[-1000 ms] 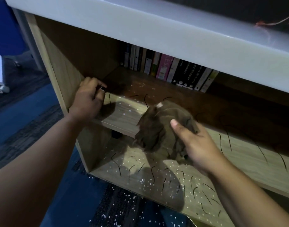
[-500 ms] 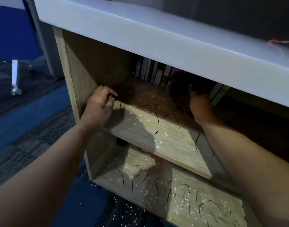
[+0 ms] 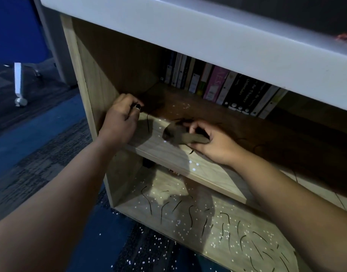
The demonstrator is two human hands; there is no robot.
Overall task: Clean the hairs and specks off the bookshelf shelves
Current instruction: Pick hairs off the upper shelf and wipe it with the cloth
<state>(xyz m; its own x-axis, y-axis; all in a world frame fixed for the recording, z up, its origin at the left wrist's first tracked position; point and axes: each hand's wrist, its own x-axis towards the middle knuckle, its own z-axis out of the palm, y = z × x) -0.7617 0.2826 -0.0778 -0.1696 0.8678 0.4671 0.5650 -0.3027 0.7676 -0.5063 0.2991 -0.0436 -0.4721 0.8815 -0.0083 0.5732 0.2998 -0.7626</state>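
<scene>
Soft, limp cloth (image 3: 180, 135) is being gripped, wadded, by right hand (image 3: 213, 142) mid-shelf (image 3: 174, 160); probably best held bunched. Left hand (image 3: 121, 122) is being rested at shelf's left corner, fingers curled; grip unclear.

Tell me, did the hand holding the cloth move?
Yes. The right hand has drawn the cloth away from the books at the back, toward the front edge of the middle shelf.

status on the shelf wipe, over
Left hand grips upper shelf at its left end. Right hand holds brown cloth on that shelf, hairs and specks around it. Lower shelf strewn with both. Books at back, clear of cloth.
</scene>
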